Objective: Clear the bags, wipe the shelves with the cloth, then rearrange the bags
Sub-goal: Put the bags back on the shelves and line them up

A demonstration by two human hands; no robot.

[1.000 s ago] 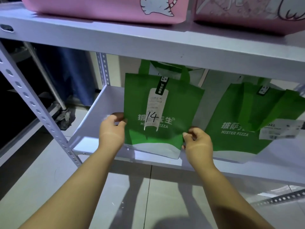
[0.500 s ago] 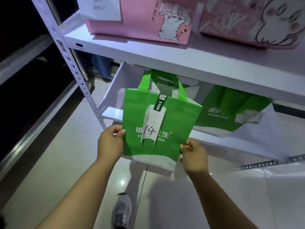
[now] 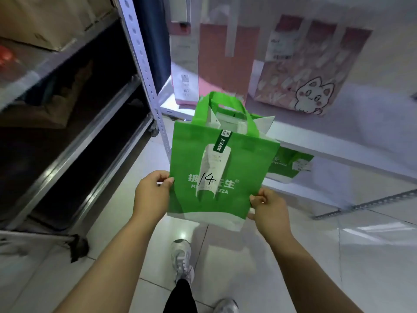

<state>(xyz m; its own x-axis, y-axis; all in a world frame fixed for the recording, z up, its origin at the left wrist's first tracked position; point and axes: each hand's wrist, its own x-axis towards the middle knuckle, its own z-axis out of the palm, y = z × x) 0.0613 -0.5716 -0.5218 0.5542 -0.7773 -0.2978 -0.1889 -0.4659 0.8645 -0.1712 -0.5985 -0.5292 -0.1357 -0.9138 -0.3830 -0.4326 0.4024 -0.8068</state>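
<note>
Pale glossy floor tiles (image 3: 372, 256) fill the near ground. A white shelf unit (image 3: 144, 71) stands far and right, and a darker grey rack (image 3: 67, 143) runs along the left.

**Position of the work item.** We hold one green bag (image 3: 248, 168) in the air between ourselves and the white unit, off both shelves and above the floor. Its long axis runs roughly upright, with the handles at the far top and the white base band nearest us. The whole bag leans slightly.

**Hands.** The left hand (image 3: 151, 195) pinches the left side edge of the bag. The right hand (image 3: 269, 208) pinches the right side edge, lower down and near the base. Both hands are closed on the bag, so neither is free. The right hand is the nearer one to the shelves, and the left is nearer the grey rack.

**Step in hand.** We judge this to be clearing. The coming move turns on where the bag is set down, away from the surface to be wiped.

**Count.**
- Green bags: two. One is held, and a second green bag (image 3: 291, 163) lies on the lower shelf (image 3: 300, 190), behind and right of the held one, not yet cleared.
- Pink bags (image 3: 304, 71): two on the upper shelf (image 3: 349, 132), though blur makes their outlines uncertain.
- Hands: two.
- Shoes (image 3: 181, 258): two.
- Cloth: none in view.
</note>
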